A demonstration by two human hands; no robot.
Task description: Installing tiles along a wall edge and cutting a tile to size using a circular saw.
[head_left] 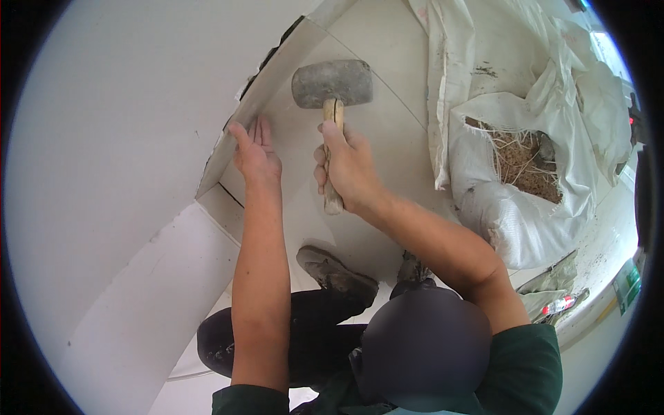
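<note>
While the empty left hand [257,153] splays beside smooth skirting [274,69], the right hand [346,164] clasps a wooden-handled mallet [333,83].

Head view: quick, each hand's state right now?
Left hand: open, holding nothing, by the pale flat tile strip along the white wall.
Right hand: closed around the wooden handle of a grey barrel-headed mallet.

Along the wall [138,111] on my left runs the baseboard strip [271,81], my left grip [259,155] beside it; rightward, the mallet [332,84] in my right grip [349,166], then the sack [529,235] on the floor [391,145].
</note>
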